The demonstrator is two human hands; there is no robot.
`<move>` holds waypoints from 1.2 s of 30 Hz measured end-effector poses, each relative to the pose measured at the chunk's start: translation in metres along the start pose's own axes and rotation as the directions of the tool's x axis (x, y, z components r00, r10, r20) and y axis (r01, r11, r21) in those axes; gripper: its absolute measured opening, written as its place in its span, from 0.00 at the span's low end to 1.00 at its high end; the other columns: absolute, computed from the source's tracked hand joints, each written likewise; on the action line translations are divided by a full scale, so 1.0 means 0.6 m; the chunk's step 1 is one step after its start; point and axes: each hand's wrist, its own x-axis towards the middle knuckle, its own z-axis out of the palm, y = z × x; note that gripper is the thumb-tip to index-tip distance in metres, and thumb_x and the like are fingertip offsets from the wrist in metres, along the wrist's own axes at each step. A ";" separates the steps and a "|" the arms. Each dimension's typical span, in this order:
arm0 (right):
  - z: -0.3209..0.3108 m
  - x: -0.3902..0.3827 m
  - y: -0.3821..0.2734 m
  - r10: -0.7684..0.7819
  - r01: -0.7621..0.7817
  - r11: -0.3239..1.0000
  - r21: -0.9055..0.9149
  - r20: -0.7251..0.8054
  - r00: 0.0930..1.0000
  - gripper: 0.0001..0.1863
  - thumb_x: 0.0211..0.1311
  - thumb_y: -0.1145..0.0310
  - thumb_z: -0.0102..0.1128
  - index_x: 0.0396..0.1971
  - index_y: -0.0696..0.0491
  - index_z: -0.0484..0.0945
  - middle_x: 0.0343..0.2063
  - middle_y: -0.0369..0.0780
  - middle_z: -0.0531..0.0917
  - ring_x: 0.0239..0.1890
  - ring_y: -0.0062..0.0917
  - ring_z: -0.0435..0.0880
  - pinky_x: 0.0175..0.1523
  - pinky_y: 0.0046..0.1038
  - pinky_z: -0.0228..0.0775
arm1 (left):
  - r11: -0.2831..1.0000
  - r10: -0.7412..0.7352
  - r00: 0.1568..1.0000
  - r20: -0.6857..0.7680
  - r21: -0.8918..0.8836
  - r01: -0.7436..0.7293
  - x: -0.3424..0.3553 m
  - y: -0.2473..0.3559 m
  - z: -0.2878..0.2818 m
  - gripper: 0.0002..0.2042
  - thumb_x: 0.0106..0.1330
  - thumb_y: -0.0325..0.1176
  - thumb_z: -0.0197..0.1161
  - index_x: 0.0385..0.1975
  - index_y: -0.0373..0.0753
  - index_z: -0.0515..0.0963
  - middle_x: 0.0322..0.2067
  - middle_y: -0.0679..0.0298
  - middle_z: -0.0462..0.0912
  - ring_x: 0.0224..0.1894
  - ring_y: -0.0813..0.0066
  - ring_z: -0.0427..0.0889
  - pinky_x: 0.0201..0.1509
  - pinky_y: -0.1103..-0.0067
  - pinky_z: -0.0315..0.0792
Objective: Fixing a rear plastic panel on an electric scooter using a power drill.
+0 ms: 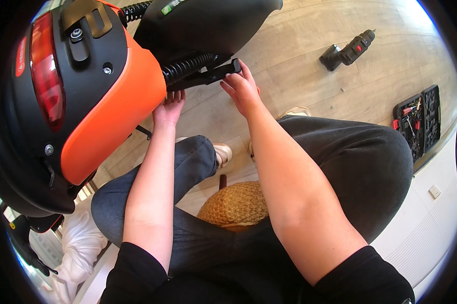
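Observation:
To my left stands an orange and black scooter (pixel 112 106) with a red tail light (pixel 47 71), its rear end toward me. A black coil spring shock absorber (pixel 188 68) shows beside the orange side panel. Below the spring a long black bar-shaped part (pixel 208 77) sticks out to the right. My right hand (pixel 244 88) grips its outer end between thumb and fingers. Under the part's inner end is my left hand (pixel 168 109), palm up, fingers stretched upward against the scooter's underside. Those fingertips are partly hidden, and I see nothing held there.
A black cordless drill (pixel 353 49) lies on the wooden floor ahead right. Farther right is an open black tool case (pixel 416 121) with several tools. I sit on a yellow woven-covered seat (pixel 236 205). White plastic wrapping (pixel 81 248) lies at lower left.

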 end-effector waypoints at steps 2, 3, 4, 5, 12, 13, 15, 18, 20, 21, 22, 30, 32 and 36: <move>0.004 -0.001 0.002 -0.010 0.010 1.000 0.009 0.017 1.000 0.41 0.59 0.75 0.59 0.73 0.45 0.55 0.50 0.37 0.73 0.52 0.27 0.77 0.59 0.39 0.72 | 1.000 0.000 1.000 -0.001 0.020 0.000 0.001 0.001 0.000 0.11 0.75 0.35 0.51 0.51 0.41 0.76 0.63 0.61 0.70 0.70 0.59 0.60 0.74 0.54 0.52; 0.005 -0.001 0.003 -0.018 0.018 1.000 -0.016 0.018 1.000 0.42 0.60 0.76 0.61 0.73 0.44 0.53 0.51 0.38 0.73 0.53 0.28 0.76 0.61 0.40 0.72 | 1.000 -0.002 1.000 -0.003 0.021 0.002 0.000 -0.002 0.001 0.11 0.75 0.35 0.51 0.51 0.41 0.76 0.63 0.61 0.70 0.70 0.59 0.60 0.74 0.54 0.52; 0.004 -0.002 0.004 -0.026 0.026 0.999 -0.042 0.018 1.000 0.43 0.60 0.77 0.62 0.73 0.43 0.52 0.51 0.38 0.73 0.54 0.30 0.76 0.63 0.41 0.71 | 1.000 0.000 1.000 -0.012 0.014 0.000 -0.001 -0.004 0.003 0.11 0.75 0.35 0.51 0.52 0.41 0.75 0.63 0.61 0.70 0.70 0.59 0.60 0.75 0.54 0.52; 0.002 -0.001 0.005 -0.026 0.027 0.999 -0.041 0.017 1.000 0.43 0.60 0.77 0.62 0.73 0.43 0.52 0.51 0.38 0.73 0.54 0.30 0.76 0.63 0.41 0.71 | 1.000 0.004 1.000 -0.019 0.008 -0.004 -0.001 -0.004 0.004 0.12 0.76 0.35 0.51 0.52 0.41 0.75 0.64 0.62 0.69 0.70 0.59 0.61 0.75 0.54 0.52; 0.002 -0.001 0.015 0.134 -0.172 0.964 -0.202 -0.188 0.973 0.35 0.55 0.84 0.56 0.63 0.47 0.61 0.54 0.40 0.73 0.54 0.31 0.77 0.55 0.36 0.78 | 0.994 0.027 0.997 -0.073 0.111 -0.019 0.019 -0.004 -0.002 0.14 0.77 0.36 0.48 0.58 0.42 0.70 0.65 0.61 0.67 0.71 0.58 0.58 0.75 0.52 0.50; 0.004 -0.006 0.020 0.204 -0.276 0.922 -0.270 -0.266 0.942 0.33 0.55 0.85 0.54 0.61 0.47 0.63 0.54 0.41 0.72 0.54 0.31 0.77 0.53 0.35 0.79 | 0.990 0.011 1.000 -0.027 0.142 -0.007 0.022 0.004 -0.011 0.14 0.78 0.37 0.46 0.58 0.42 0.69 0.65 0.60 0.67 0.71 0.57 0.58 0.75 0.51 0.49; -0.003 -0.009 0.026 0.207 -0.276 0.931 -0.238 -0.278 0.938 0.32 0.55 0.87 0.53 0.60 0.47 0.64 0.55 0.41 0.72 0.54 0.31 0.77 0.53 0.33 0.80 | 0.985 -0.012 1.000 0.020 0.173 0.008 0.028 0.003 -0.027 0.15 0.78 0.37 0.44 0.59 0.42 0.69 0.65 0.60 0.66 0.71 0.56 0.57 0.75 0.50 0.49; -0.010 -0.004 0.032 0.188 -0.249 0.940 -0.232 -0.257 0.948 0.31 0.56 0.89 0.49 0.59 0.45 0.66 0.55 0.41 0.72 0.54 0.32 0.77 0.52 0.32 0.80 | 0.985 -0.011 1.000 0.022 0.174 0.007 0.025 0.001 -0.050 0.15 0.79 0.36 0.39 0.58 0.42 0.69 0.64 0.59 0.67 0.71 0.54 0.58 0.75 0.49 0.48; -0.013 0.002 0.034 0.165 -0.221 0.941 -0.256 -0.224 0.961 0.32 0.56 0.91 0.48 0.58 0.45 0.67 0.56 0.41 0.72 0.54 0.32 0.77 0.52 0.32 0.79 | 0.988 0.003 1.000 0.003 0.153 -0.003 0.020 0.000 -0.055 0.13 0.78 0.33 0.42 0.56 0.44 0.70 0.64 0.59 0.66 0.68 0.56 0.61 0.75 0.49 0.48; -0.015 0.005 0.035 0.102 -0.155 0.945 -0.288 -0.192 0.976 0.31 0.57 0.92 0.47 0.57 0.44 0.69 0.55 0.41 0.72 0.53 0.31 0.77 0.51 0.31 0.79 | 0.988 0.002 1.000 0.002 0.153 -0.002 0.016 -0.002 -0.057 0.13 0.78 0.33 0.42 0.56 0.44 0.70 0.64 0.59 0.66 0.68 0.56 0.61 0.75 0.49 0.48; -0.017 0.006 0.037 0.038 -0.088 0.944 -0.317 -0.158 0.987 0.32 0.57 0.93 0.47 0.56 0.44 0.70 0.55 0.40 0.73 0.53 0.30 0.76 0.50 0.30 0.78 | 0.989 0.012 1.000 0.017 0.149 -0.014 0.011 -0.004 -0.059 0.13 0.77 0.32 0.42 0.54 0.43 0.71 0.63 0.59 0.66 0.67 0.56 0.61 0.75 0.49 0.48; -0.026 0.016 0.044 -0.159 0.104 0.872 -0.479 -0.075 0.984 0.32 0.55 0.94 0.48 0.54 0.44 0.74 0.51 0.39 0.75 0.50 0.28 0.77 0.47 0.28 0.77 | 0.999 -0.008 0.999 0.050 0.048 0.006 -0.036 -0.008 -0.032 0.20 0.70 0.38 0.43 0.56 0.36 0.69 0.61 0.56 0.70 0.69 0.52 0.61 0.74 0.47 0.48; -0.025 0.015 0.045 -0.162 0.106 0.869 -0.483 -0.075 0.984 0.32 0.55 0.95 0.48 0.54 0.44 0.74 0.51 0.39 0.75 0.49 0.28 0.77 0.47 0.28 0.77 | 1.000 -0.003 1.000 -0.026 0.007 0.004 -0.047 -0.012 -0.021 0.23 0.66 0.42 0.47 0.56 0.36 0.69 0.60 0.55 0.71 0.68 0.51 0.62 0.74 0.47 0.49; -0.023 0.015 0.044 -0.142 0.089 0.881 -0.466 -0.079 0.987 0.32 0.54 0.94 0.48 0.54 0.45 0.74 0.51 0.39 0.75 0.49 0.28 0.78 0.46 0.28 0.77 | 0.998 0.018 0.998 -0.053 0.057 -0.015 -0.052 -0.007 -0.012 0.23 0.64 0.42 0.50 0.56 0.36 0.69 0.60 0.54 0.71 0.67 0.50 0.63 0.73 0.47 0.50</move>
